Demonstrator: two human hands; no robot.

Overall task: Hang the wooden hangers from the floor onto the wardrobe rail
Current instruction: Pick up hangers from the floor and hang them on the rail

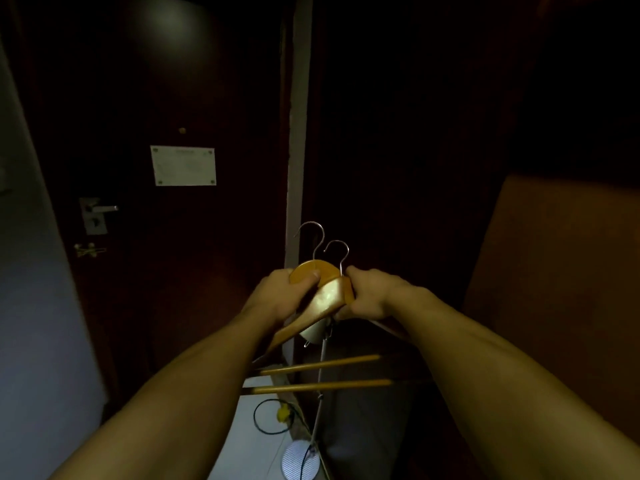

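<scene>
A: Both hands up front, and there are two hangers (323, 292) between them, stacked close, hooks (325, 242) pointing up and away.

B: Left hand (282, 294) is closed over the rounded top of the far hanger, thumb pressed flat on the wood. Right hand (369, 291) is curled tight around the neck of the near one, just under its hook.

A: So neither hand is free. And the hangers are well off the floor (256, 445), at about chest level, I'd say, in front of the dark wardrobe (398, 150).

B: The rail? Can't see it. Too dark in there.

A: Then what matters here, for me, is separating the pair cleanly. The bars (322, 374) run side by side below, close enough to snag.

B: Agreed. I'd peel one away sideways, keep the hooks from locking into each other, and turn both openings the same way before lifting.

A: And hold by the neck, not the arm, so the hook stays steady when it meets the rail.

B: One caution: there's a thin stand (320, 393) right below the hands. A swinging bar could clip it.
</scene>
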